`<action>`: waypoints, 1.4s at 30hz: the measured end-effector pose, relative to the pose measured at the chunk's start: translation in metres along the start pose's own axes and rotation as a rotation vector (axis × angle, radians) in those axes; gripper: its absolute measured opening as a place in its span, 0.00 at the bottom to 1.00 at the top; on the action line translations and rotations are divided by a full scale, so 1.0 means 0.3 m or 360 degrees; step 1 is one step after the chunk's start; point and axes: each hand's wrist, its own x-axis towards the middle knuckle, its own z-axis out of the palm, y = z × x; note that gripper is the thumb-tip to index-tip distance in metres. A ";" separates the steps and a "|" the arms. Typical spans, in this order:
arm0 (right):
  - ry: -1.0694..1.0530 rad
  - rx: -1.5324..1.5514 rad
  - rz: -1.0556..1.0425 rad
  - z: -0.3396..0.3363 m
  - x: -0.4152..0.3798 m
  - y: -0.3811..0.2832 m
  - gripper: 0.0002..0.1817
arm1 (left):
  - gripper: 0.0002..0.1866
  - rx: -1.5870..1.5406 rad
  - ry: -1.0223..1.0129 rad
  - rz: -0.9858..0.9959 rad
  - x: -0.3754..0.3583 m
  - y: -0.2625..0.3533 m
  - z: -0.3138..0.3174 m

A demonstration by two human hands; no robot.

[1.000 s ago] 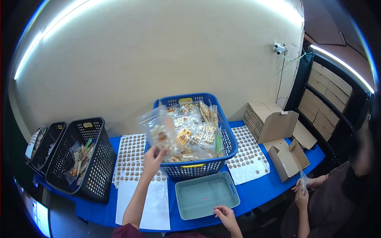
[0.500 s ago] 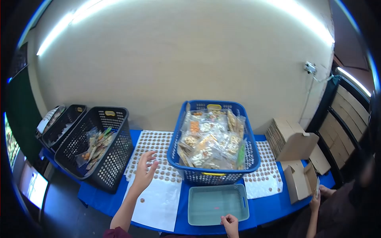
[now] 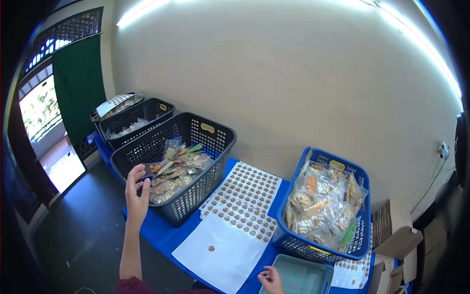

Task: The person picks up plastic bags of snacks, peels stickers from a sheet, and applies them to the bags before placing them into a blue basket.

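My left hand (image 3: pixel 137 193) is raised at the near left rim of the large black basket (image 3: pixel 188 196), its fingers apart and nothing visible between them. Inside that basket lie filled clear packets (image 3: pixel 171 183). Low in the view, my right hand (image 3: pixel 270 280) is at the left edge of a grey-green tray (image 3: pixel 306 274), with thumb and fingers curled together; whether anything small is between them is hidden. Beyond the tray is a blue basket (image 3: pixel 362 245) heaped with packets of snacks (image 3: pixel 318 206).
Sticker sheets (image 3: pixel 245 191) and a white sheet with one round sticker (image 3: pixel 215 252) lie on the blue table (image 3: pixel 166 240). Smaller black baskets (image 3: pixel 161 117) stand at the back left. Open cardboard boxes (image 3: pixel 401 242) are at the right, beside the wall.
The view has turned left. My left hand has moved from above the sticker sheets to the black basket's rim. My right hand has shifted to the tray's left side. The co-worker is out of view.
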 end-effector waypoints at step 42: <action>-0.0153 -0.0946 0.0882 0.578 0.190 0.479 0.32 | 0.30 0.1749 -0.2031 -0.0239 0.529 -1.481 0.498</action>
